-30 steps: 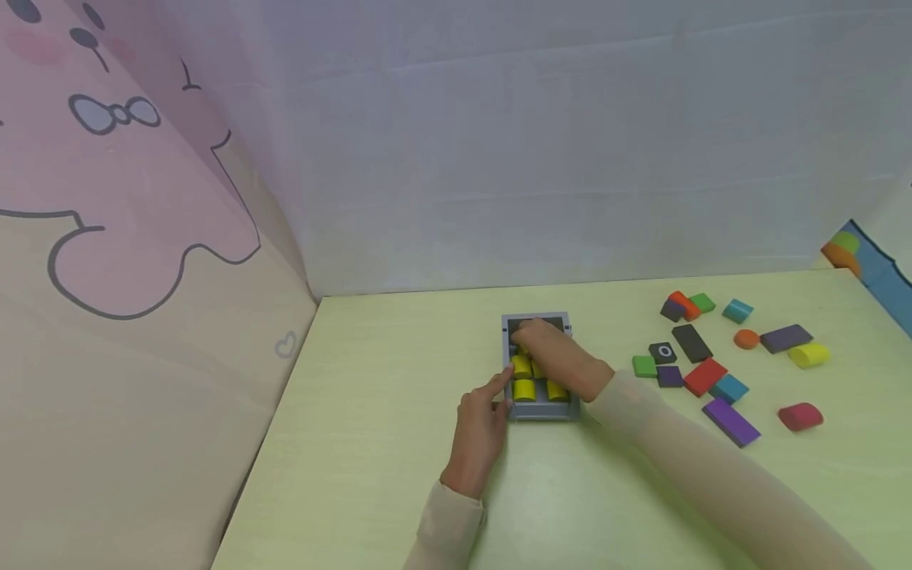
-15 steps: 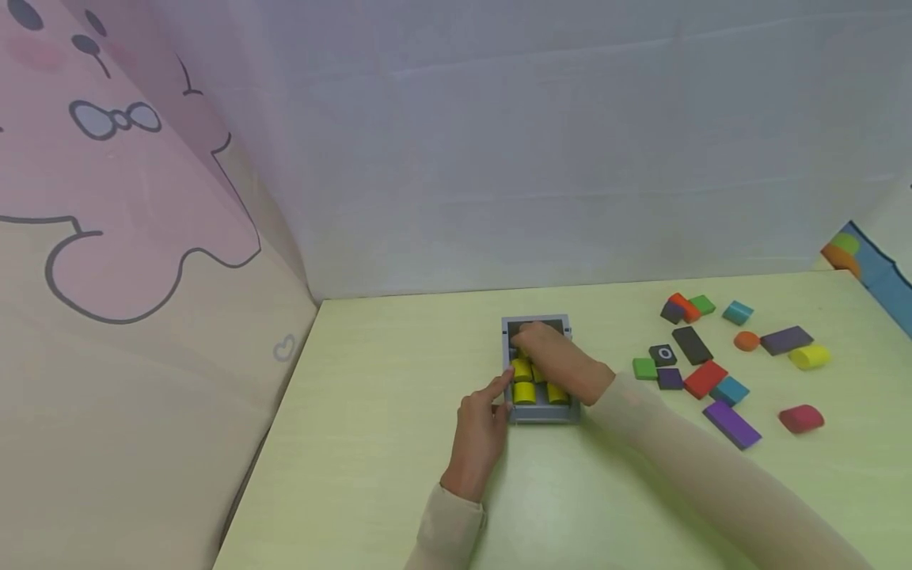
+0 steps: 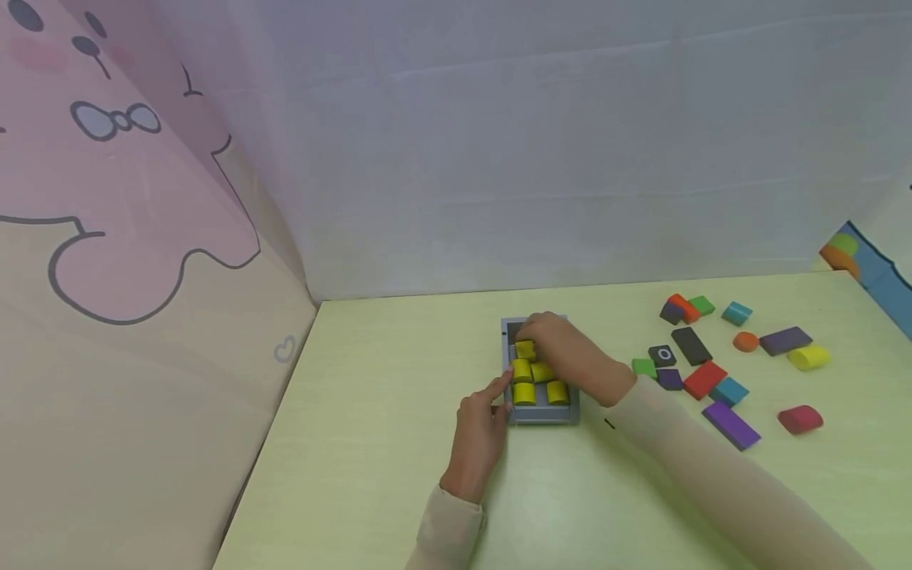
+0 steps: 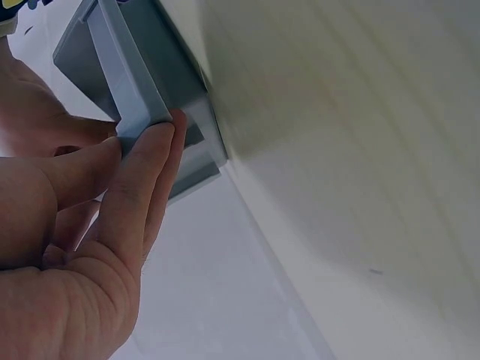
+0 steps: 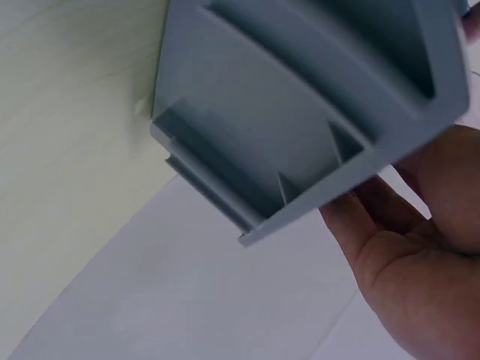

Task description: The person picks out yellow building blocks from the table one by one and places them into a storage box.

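A grey tray with raised walls stands on the table, yellow half-round blocks inside it. My left hand grips the tray's near left wall; the left wrist view shows its thumb and fingers pinching the grey rim. From the right, my right hand reaches over the tray, its fingers bent down towards the far end beside a yellow block. Those fingertips are hidden, and I cannot tell whether they hold anything. In the right wrist view, the tray's ribbed grey outer side partly covers that hand.
Loose coloured blocks lie spread right of the tray, among them a purple bar, a red block, a black bar and a yellow half-round. White cloth hangs behind the pale table.
My right hand has shifted slightly right inside the tray, bringing the far left yellow block and more of the others into sight. The left hand stays at the tray wall.
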`<state>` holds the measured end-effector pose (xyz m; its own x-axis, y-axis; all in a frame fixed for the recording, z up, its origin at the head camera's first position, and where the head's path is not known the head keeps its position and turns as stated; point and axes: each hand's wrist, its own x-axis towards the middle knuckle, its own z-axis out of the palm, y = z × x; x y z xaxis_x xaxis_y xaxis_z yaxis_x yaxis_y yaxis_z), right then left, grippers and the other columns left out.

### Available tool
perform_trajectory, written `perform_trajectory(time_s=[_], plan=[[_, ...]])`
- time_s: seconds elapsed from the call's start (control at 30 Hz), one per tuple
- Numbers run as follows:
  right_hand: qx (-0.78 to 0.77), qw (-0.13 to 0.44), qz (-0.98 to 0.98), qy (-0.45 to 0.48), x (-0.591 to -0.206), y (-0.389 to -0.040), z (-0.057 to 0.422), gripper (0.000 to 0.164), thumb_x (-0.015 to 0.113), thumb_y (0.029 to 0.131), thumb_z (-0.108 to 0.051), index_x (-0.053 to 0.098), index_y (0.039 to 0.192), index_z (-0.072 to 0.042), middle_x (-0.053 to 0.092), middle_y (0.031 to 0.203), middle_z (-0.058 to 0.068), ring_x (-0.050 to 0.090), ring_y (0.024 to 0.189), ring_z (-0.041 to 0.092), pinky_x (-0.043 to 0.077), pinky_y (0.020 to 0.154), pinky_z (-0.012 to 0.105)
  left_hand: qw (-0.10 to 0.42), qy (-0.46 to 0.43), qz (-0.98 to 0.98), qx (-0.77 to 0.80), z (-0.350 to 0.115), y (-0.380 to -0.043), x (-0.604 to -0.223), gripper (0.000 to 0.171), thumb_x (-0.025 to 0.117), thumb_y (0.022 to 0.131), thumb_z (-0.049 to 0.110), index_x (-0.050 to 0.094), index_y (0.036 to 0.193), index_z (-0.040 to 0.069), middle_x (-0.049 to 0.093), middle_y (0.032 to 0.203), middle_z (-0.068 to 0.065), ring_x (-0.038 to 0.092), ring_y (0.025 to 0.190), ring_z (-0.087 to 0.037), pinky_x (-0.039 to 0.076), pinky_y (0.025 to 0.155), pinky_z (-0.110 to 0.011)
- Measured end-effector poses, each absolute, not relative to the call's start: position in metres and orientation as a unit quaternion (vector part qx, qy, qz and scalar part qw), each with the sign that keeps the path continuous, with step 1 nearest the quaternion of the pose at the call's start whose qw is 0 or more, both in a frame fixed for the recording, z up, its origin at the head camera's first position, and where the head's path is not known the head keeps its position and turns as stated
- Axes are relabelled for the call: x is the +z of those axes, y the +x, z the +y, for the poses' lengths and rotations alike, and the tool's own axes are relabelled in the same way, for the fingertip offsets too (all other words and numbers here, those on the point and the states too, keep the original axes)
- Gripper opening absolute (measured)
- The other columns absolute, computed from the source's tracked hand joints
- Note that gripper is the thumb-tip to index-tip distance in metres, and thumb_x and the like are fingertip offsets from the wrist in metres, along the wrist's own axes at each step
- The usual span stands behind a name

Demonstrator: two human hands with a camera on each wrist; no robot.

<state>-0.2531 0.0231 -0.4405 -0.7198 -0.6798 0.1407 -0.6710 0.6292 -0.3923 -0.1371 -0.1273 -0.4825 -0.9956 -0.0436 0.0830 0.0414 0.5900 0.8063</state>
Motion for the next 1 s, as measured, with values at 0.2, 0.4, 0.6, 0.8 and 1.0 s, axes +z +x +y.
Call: perform_trajectory(time_s=[0.2, 0.4, 0.6, 0.8, 1.0], plan=[[-0.224, -0.023, 0.897, -0.381, -0.435, -0.251, 0.032, 0.027, 0.057, 0.082, 0.009, 0.065, 0.103, -0.007, 0.062, 0.101, 0.005, 0.053, 0.097, 0.021, 0.046, 0.085, 0.038, 0.049, 0.000, -0.890, -0.452, -0.127, -0.136, -0.483, 0.054, 0.061, 0.084, -0.002, 0.049, 0.130, 0.024, 0.049, 0.129, 0.002, 0.058, 0.077, -0.003, 0.046, 0.054, -0.025], [-0.237, -0.032, 0.894, -0.378, -0.431, -0.253, 0.041, 0.027, 0.065, 0.079, 0.005, 0.066, 0.103, -0.008, 0.062, 0.099, 0.004, 0.053, 0.095, 0.021, 0.046, 0.084, 0.040, 0.048, 0.000, -0.891, -0.452, -0.127, -0.136, -0.483, 0.054, 0.060, 0.084, -0.002, 0.048, 0.130, 0.025, 0.049, 0.129, 0.000, 0.059, 0.076, -0.005, 0.046, 0.054, -0.025], [-0.241, -0.049, 0.898, -0.366, -0.427, -0.254, 0.053, 0.029, 0.062, 0.078, 0.010, 0.065, 0.103, -0.006, 0.062, 0.101, 0.007, 0.053, 0.096, 0.024, 0.047, 0.084, 0.042, 0.048, 0.003, -0.892, -0.449, -0.127, -0.137, -0.482, 0.056, 0.061, 0.084, -0.002, 0.048, 0.130, 0.026, 0.048, 0.129, 0.000, 0.057, 0.078, -0.003, 0.047, 0.058, -0.025], [-0.238, -0.064, 0.906, -0.345, -0.423, -0.252, 0.067, 0.032, 0.066, 0.075, 0.008, 0.064, 0.104, -0.005, 0.061, 0.104, 0.010, 0.053, 0.098, 0.026, 0.047, 0.084, 0.044, 0.059, 0.000, -0.892, -0.449, -0.126, -0.137, -0.481, 0.055, 0.061, 0.083, -0.002, 0.049, 0.129, 0.026, 0.050, 0.128, -0.001, 0.057, 0.077, -0.002, 0.047, 0.058, -0.025], [-0.240, -0.067, 0.912, -0.327, -0.427, -0.251, 0.083, 0.032, 0.067, 0.076, 0.005, 0.063, 0.106, -0.005, 0.060, 0.108, 0.013, 0.051, 0.102, 0.029, 0.045, 0.086, 0.048, 0.058, -0.002, -0.888, -0.457, -0.127, -0.135, -0.480, 0.055, 0.061, 0.083, -0.003, 0.049, 0.129, 0.024, 0.050, 0.128, -0.002, 0.058, 0.074, -0.005, 0.046, 0.054, -0.025]])
